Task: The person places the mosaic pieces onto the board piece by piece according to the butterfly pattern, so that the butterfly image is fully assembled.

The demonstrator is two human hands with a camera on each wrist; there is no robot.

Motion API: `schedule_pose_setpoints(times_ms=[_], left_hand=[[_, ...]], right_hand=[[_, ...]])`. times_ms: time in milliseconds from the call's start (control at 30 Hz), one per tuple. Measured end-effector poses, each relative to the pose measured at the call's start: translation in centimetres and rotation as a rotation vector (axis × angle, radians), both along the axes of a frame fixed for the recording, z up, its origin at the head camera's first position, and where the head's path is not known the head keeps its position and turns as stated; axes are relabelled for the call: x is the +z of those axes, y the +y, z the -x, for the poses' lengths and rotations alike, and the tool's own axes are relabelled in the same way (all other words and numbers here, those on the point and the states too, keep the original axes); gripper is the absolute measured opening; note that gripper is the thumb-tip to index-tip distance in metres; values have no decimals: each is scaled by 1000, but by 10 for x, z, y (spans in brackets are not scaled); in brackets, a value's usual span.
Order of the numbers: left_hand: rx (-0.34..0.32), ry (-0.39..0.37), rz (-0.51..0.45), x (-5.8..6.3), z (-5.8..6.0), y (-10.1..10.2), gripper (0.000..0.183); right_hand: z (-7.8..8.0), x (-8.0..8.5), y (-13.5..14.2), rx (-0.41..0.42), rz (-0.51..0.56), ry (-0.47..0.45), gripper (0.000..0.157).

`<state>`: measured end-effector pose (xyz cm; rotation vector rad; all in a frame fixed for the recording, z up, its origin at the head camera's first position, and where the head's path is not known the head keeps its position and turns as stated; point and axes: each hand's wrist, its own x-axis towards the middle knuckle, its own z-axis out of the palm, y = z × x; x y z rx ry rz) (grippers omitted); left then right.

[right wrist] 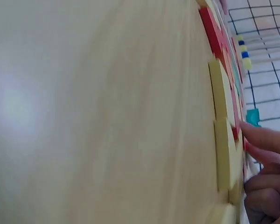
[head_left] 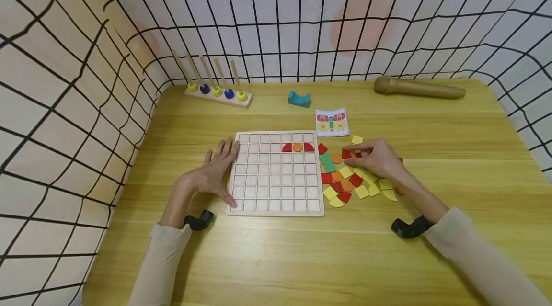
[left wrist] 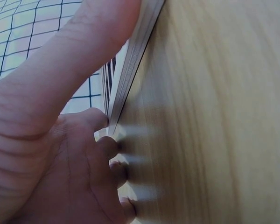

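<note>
Covered, cropped and too small to read

In the head view the bare right hand (head_left: 377, 160) hides some flat red and yellow shape pieces (head_left: 355, 180), and their number cannot be told. Details on the small white paper butterfly card (head_left: 331, 124) are too small to read. The lower edge crops the beige left sleeve (head_left: 159, 267). In the left wrist view, the bare left hand's (left wrist: 60, 135) thumb runs off the top; the pale wooden grid board (left wrist: 136, 46) shows mostly its edge, its cells hidden.

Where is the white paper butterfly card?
In the head view, the card lies right of centre, by the top right corner of the square wooden grid board, beyond the flat coloured tiles.
</note>
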<state>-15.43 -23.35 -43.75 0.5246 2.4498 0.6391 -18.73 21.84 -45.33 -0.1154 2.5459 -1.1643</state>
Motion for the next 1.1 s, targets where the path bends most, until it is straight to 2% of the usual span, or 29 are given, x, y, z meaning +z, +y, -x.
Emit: schedule_pose_setpoints(times_ms=[167,400,567,700,900,1100], left_hand=[[1,0,3,0,0,0,161],[1,-3,2,-1,1,1,161],[5,-9,1,-1,1,1,161],[6,-9,-3,-1,0,0,161],[3,-3,-4,0,0,0,160],[5,0,-8,-1,0,0,160]], right_hand=[[1,-3,-3,-29,1,1,40],[0,1,-8,-15,-13,28,36],[-7,15,-24,-51,84,9,39],[-12,20,-50,-79,169,-8,40],[-12,12,-85,-71,190,18,32],[-10,1,-96,-89,142,26,27]])
